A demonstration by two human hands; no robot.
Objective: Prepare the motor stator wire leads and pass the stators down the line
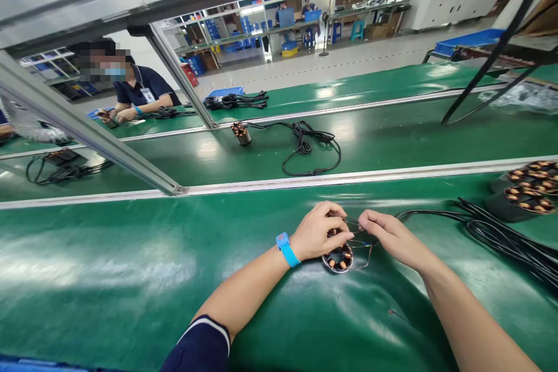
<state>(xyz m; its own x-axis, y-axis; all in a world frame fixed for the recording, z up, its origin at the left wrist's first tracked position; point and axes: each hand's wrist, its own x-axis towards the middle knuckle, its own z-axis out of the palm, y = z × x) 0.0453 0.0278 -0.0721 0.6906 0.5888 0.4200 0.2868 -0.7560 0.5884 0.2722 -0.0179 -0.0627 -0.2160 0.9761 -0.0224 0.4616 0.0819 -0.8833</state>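
Near black cables (501,239) and copper-wound cores (525,203), hands (320,233) (394,236) hold another core (339,264) and wires (353,221)

At least four copper-wound cores (337,260) and two blue wristbands (288,253) show.

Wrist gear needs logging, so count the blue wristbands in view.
2: one blue wristband on the wrist of the left hand; another blue wristband on the co-worker at upper left. Any on the distant people are too small to see.
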